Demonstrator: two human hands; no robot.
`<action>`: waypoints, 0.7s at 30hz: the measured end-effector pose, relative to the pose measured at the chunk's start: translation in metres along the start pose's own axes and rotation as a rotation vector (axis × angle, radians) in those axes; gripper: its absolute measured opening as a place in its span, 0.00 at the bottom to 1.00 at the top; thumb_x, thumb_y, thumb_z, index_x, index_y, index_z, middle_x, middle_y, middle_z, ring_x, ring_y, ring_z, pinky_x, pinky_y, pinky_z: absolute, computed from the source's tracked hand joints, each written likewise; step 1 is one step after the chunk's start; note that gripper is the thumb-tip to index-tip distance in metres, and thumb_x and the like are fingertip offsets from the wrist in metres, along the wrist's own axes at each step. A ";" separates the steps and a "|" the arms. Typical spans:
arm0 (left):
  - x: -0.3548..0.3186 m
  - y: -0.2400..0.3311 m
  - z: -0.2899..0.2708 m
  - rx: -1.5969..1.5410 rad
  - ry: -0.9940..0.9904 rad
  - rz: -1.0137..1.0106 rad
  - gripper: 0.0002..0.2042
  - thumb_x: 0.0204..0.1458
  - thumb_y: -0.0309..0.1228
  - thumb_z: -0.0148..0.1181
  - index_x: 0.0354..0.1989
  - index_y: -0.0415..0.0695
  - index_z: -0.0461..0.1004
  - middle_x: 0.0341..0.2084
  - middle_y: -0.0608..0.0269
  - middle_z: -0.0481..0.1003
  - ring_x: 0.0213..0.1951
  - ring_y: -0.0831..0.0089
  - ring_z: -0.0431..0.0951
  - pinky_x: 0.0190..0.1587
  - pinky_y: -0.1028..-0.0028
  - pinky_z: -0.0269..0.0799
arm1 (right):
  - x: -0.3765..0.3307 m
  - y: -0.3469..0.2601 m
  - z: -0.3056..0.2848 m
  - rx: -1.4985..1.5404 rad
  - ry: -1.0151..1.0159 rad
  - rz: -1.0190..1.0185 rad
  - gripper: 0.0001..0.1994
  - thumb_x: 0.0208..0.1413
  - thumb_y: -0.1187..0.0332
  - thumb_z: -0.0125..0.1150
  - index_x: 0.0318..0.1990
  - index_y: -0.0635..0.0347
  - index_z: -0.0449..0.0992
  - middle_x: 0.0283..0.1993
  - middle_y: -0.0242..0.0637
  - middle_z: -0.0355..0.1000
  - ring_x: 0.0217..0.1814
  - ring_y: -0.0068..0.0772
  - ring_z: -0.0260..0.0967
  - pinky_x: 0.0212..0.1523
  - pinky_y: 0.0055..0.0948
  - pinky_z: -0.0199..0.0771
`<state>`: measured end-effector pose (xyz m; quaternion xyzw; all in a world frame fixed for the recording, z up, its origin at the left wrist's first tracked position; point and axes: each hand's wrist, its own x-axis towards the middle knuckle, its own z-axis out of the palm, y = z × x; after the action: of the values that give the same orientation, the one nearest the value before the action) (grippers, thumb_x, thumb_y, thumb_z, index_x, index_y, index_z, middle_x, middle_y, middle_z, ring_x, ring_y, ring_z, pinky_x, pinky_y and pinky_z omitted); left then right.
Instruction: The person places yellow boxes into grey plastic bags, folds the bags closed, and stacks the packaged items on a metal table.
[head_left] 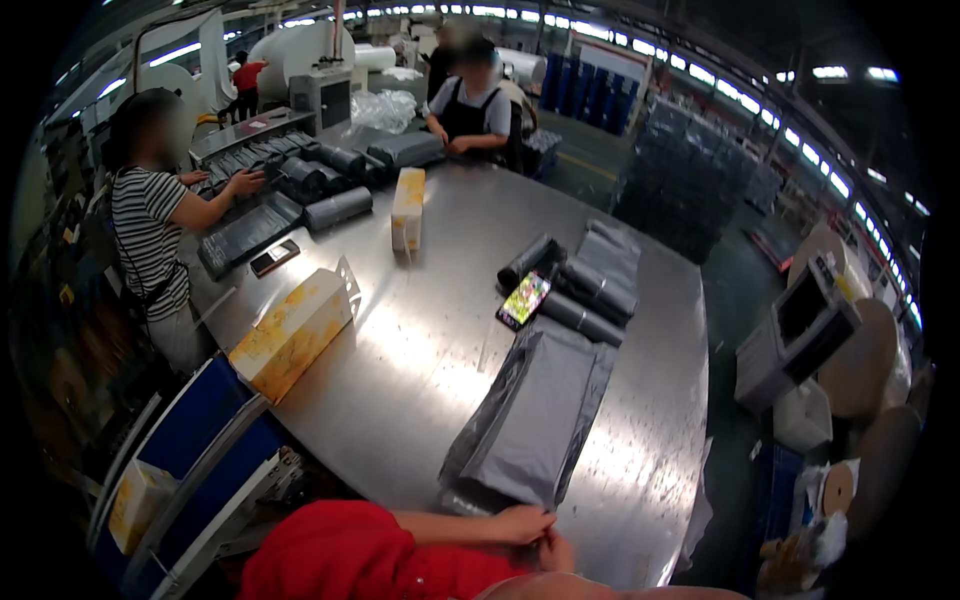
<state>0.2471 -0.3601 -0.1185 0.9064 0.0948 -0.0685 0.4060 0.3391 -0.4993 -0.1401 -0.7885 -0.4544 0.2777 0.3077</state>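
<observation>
left hand (522, 525), right hand (557, 553) — together at a grey bag (535, 410)

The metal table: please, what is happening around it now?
The person's left hand and right hand are close together at the near end of a gray bag on the metal table; whether they grip it is unclear. Beyond the bag, a lit phone lies by some gray rolls. At left, a co-worker in a striped shirt has both hands near dark rolls, and another in a dark apron stands at the far edge.
</observation>
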 end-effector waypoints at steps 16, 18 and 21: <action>-0.319 -0.096 0.035 0.382 0.250 -0.435 0.14 0.51 0.27 0.45 0.46 0.47 0.70 0.37 0.53 0.75 0.37 0.57 0.76 0.40 0.65 0.73 | 0.020 -0.037 -0.083 -0.330 0.030 -0.622 0.24 0.49 0.76 0.52 0.57 0.57 0.65 0.57 0.42 0.65 0.57 0.35 0.64 0.55 0.39 0.64; -0.255 -0.055 -0.055 0.468 0.310 -0.287 0.16 0.48 0.26 0.47 0.46 0.46 0.69 0.42 0.60 0.73 0.41 0.62 0.75 0.46 0.68 0.71 | 0.031 -0.049 -0.095 -0.666 0.037 -0.864 0.22 0.47 0.73 0.54 0.54 0.54 0.68 0.60 0.37 0.62 0.61 0.32 0.60 0.57 0.42 0.61; -0.155 -0.041 -0.131 0.926 0.219 0.408 0.20 0.49 0.29 0.48 0.53 0.48 0.63 0.61 0.58 0.59 0.61 0.63 0.59 0.61 0.62 0.56 | 0.066 -0.060 -0.089 -0.775 -0.122 -1.111 0.18 0.45 0.70 0.55 0.48 0.51 0.73 0.60 0.31 0.64 0.62 0.29 0.58 0.58 0.41 0.58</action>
<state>0.0930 -0.2528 -0.0303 0.9930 -0.0820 0.0727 -0.0452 0.3985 -0.4379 -0.0483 -0.4743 -0.8752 -0.0606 0.0736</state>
